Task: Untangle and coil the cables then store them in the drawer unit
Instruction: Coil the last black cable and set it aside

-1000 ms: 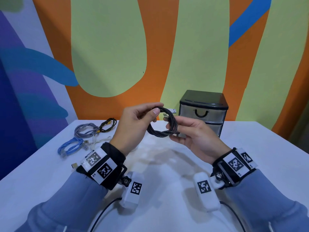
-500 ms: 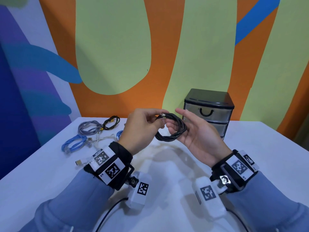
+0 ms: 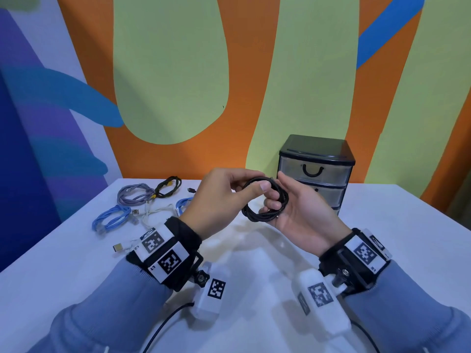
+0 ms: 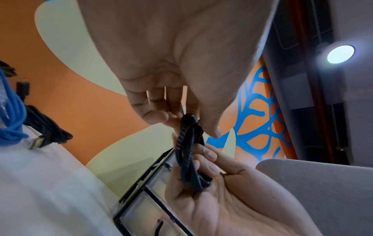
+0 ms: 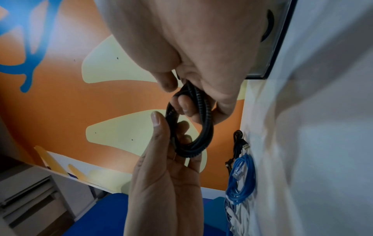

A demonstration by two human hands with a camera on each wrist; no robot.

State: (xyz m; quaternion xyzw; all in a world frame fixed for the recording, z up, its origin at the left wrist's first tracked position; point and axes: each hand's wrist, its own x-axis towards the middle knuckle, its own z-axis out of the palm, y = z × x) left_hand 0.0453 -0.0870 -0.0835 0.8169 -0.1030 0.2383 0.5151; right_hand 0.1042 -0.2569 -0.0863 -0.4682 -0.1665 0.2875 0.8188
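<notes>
The drawer unit (image 3: 316, 171) at one o'clock has its clear drawers closed; contents cannot be made out. Above the table (image 3: 382, 238), the left hand (image 3: 219, 200) pinches the black coiled cable (image 3: 265, 212) while the right hand (image 3: 303, 215), palm up, curls fingers through the tight braided loop

Braided, matt black cable (image 3: 265, 202). Drawer unit (image 3: 316, 171): glossy black plastic top, translucent plastic fronts. Smooth matt white table (image 3: 382, 225), with rubbery blue cables (image 3: 112, 219) at ten o'clock.
</notes>
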